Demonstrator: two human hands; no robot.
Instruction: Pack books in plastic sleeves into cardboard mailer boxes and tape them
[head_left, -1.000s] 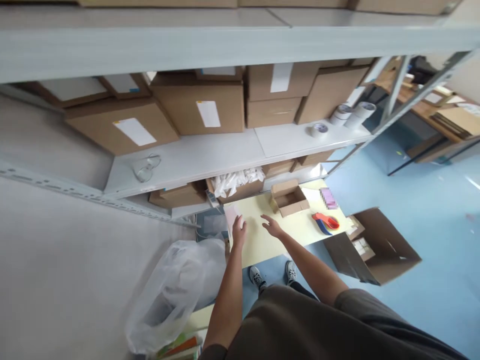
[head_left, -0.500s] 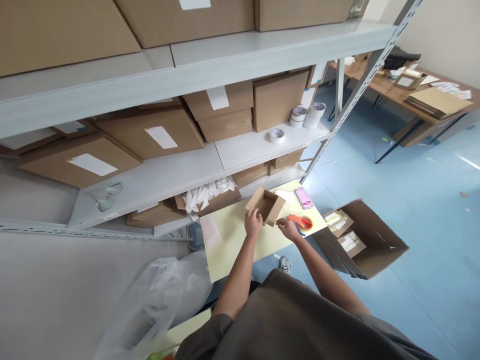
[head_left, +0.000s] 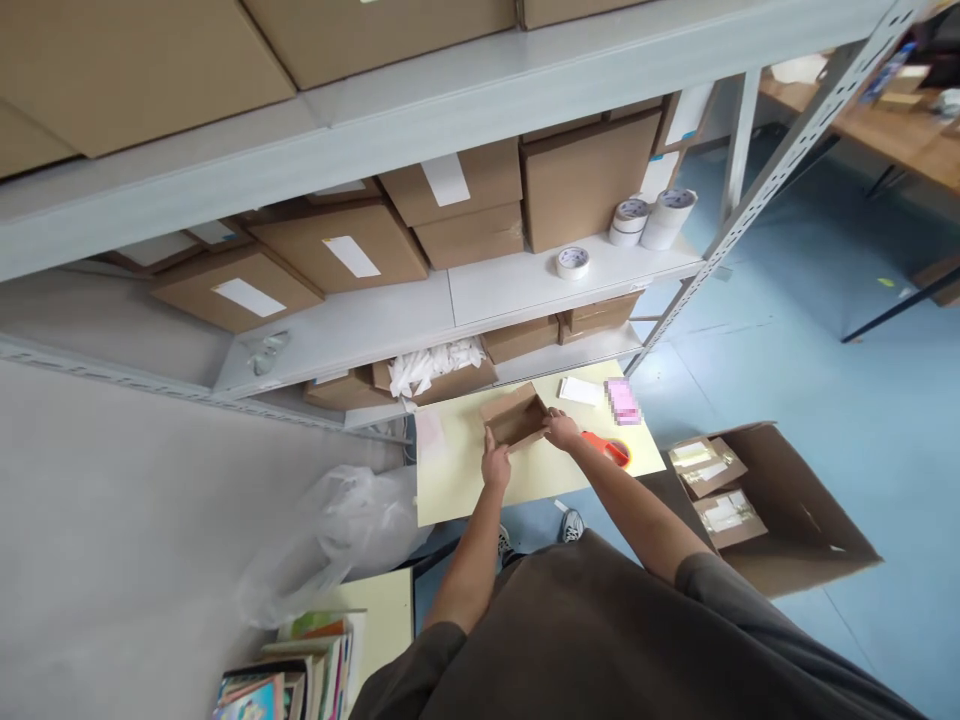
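Observation:
A small open cardboard box (head_left: 511,403) sits on or just above the pale yellow table (head_left: 457,490), its open top facing up. At its near left corner, my left hand (head_left: 495,464) grips the wall with the thumb upright along it. My right hand (head_left: 559,428) is closed on the right wall, fingers at the edge. Orange-handled scissors (head_left: 616,453) lie right of the box, partly covered by my right forearm. Behind them are a stack of white labels or cards (head_left: 580,391) and a pink blurred-out item (head_left: 623,401).
Right of the table, a large open carton (head_left: 806,500) holds small taped boxes. Shelving (head_left: 390,318) in front carries cartons and tape rolls (head_left: 573,262). A box of white crumpled strips (head_left: 435,366) sits low. Clear plastic (head_left: 360,525) and books (head_left: 300,670) are at left.
My right hand has moved from beside the box onto its right wall. The box has turned and tilted slightly between my hands. The camera view has shifted.

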